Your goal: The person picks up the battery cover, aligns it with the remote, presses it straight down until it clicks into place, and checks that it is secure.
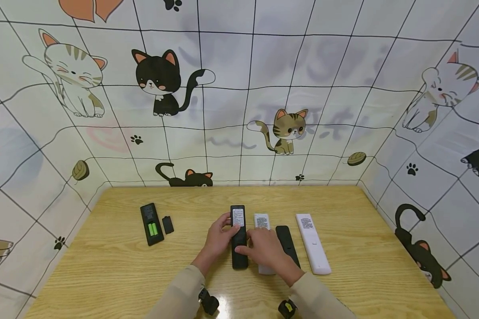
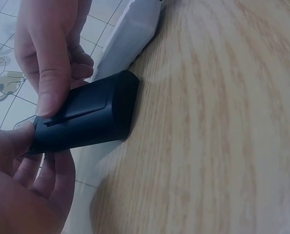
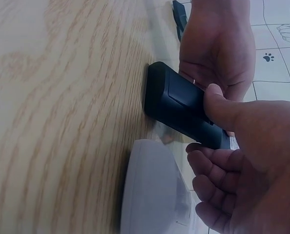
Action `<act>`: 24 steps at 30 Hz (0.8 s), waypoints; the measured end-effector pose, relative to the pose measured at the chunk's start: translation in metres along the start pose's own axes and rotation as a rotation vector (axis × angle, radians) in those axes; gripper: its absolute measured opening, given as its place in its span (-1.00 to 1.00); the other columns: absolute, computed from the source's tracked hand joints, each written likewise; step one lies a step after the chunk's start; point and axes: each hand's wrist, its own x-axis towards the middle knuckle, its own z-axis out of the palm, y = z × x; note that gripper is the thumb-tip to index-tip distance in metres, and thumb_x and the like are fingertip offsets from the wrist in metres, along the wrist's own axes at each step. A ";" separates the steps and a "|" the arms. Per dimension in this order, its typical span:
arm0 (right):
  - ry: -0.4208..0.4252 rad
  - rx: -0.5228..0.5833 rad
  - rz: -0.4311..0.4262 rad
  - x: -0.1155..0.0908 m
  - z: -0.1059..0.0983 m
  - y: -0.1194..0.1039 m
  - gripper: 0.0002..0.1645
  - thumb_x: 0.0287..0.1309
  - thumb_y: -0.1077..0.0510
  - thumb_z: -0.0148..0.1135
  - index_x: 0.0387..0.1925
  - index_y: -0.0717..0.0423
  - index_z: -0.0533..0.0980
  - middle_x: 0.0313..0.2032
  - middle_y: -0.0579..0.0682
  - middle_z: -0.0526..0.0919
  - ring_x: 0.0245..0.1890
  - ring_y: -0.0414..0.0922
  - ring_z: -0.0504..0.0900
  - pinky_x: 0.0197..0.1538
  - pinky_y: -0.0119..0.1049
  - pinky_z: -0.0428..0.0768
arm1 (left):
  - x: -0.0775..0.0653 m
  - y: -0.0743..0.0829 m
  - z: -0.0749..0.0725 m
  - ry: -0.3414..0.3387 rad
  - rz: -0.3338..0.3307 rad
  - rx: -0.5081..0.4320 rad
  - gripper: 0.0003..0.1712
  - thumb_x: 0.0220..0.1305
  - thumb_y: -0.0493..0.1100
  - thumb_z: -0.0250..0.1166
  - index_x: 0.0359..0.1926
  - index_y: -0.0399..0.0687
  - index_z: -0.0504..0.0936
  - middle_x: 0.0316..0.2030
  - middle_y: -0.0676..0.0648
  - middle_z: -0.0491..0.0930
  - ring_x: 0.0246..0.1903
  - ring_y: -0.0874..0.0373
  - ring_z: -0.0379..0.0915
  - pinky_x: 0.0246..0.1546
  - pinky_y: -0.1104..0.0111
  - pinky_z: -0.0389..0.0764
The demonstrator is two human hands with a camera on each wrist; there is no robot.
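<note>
Face down, a black remote control (image 1: 240, 239) has a white label at its far end and its near end close over the table. My left hand (image 1: 218, 235) grips it from the left, thumb on the back and fingers beneath. From the right, my right hand (image 1: 266, 247) has its thumb pressed on the battery cover (image 2: 90, 100). The other right fingers curl by the remote's side in the right wrist view. The cover sits in place, its seam visible. Partly hidden behind the right hand lies a white remote (image 1: 261, 220).
On the wooden table (image 1: 104, 274), another black remote (image 1: 147, 215) lies at left with green batteries (image 1: 152, 229) exposed, its loose cover (image 1: 168, 224) alongside. To the right lie a dark remote (image 1: 286, 239) and a long white one (image 1: 311, 243). A cat-print cloth (image 1: 227, 106) surrounds the table.
</note>
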 end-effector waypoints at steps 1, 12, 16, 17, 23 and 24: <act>0.002 -0.001 0.000 0.000 0.000 0.000 -0.53 0.04 -0.33 0.34 -0.36 -0.02 0.61 -0.60 -0.22 0.46 -0.52 -0.24 0.36 -0.37 -0.29 0.28 | -0.003 0.005 -0.001 -0.002 0.001 0.000 -0.49 0.38 -0.20 0.20 0.33 -0.03 0.40 0.04 -0.24 0.57 -0.24 0.12 0.62 -0.22 0.33 0.59; 0.009 -0.025 0.019 0.001 0.003 -0.001 -0.52 0.01 -0.33 0.35 -0.45 -0.02 0.56 -0.65 -0.22 0.42 -0.57 -0.24 0.33 -0.44 -0.34 0.25 | 0.004 -0.008 0.001 0.009 0.013 0.019 -0.48 0.37 -0.16 0.23 0.32 0.02 0.41 0.04 -0.21 0.58 -0.26 0.16 0.61 -0.24 0.37 0.57; 0.002 -0.033 0.024 0.001 0.003 -0.001 -0.51 0.02 -0.33 0.35 -0.44 0.00 0.55 -0.65 -0.21 0.42 -0.58 -0.23 0.33 -0.46 -0.34 0.25 | 0.004 -0.007 0.001 0.010 0.014 0.016 -0.49 0.36 -0.17 0.23 0.31 0.02 0.42 0.03 -0.21 0.59 -0.26 0.16 0.62 -0.24 0.37 0.58; -0.001 -0.034 0.025 0.001 0.002 -0.002 -0.51 0.01 -0.33 0.35 -0.44 0.00 0.55 -0.65 -0.20 0.42 -0.59 -0.23 0.34 -0.46 -0.34 0.25 | 0.004 -0.007 0.001 0.010 0.015 0.014 -0.49 0.36 -0.17 0.23 0.31 0.02 0.42 0.03 -0.21 0.59 -0.26 0.15 0.62 -0.24 0.37 0.58; -0.031 -0.074 0.032 0.000 0.001 -0.005 -0.47 0.01 -0.35 0.34 -0.37 0.02 0.54 -0.61 -0.18 0.43 -0.54 -0.19 0.35 -0.41 -0.30 0.27 | 0.005 -0.007 0.001 0.011 0.018 0.020 -0.49 0.36 -0.18 0.23 0.31 0.01 0.42 0.02 -0.20 0.59 -0.25 0.15 0.62 -0.25 0.39 0.58; -0.039 -0.087 0.034 0.000 0.001 -0.006 -0.46 0.01 -0.36 0.33 -0.36 0.02 0.53 -0.59 -0.18 0.43 -0.51 -0.18 0.34 -0.38 -0.28 0.27 | 0.005 -0.008 0.001 0.012 0.018 0.021 -0.49 0.36 -0.18 0.23 0.31 0.00 0.43 0.02 -0.21 0.59 -0.25 0.14 0.62 -0.25 0.39 0.58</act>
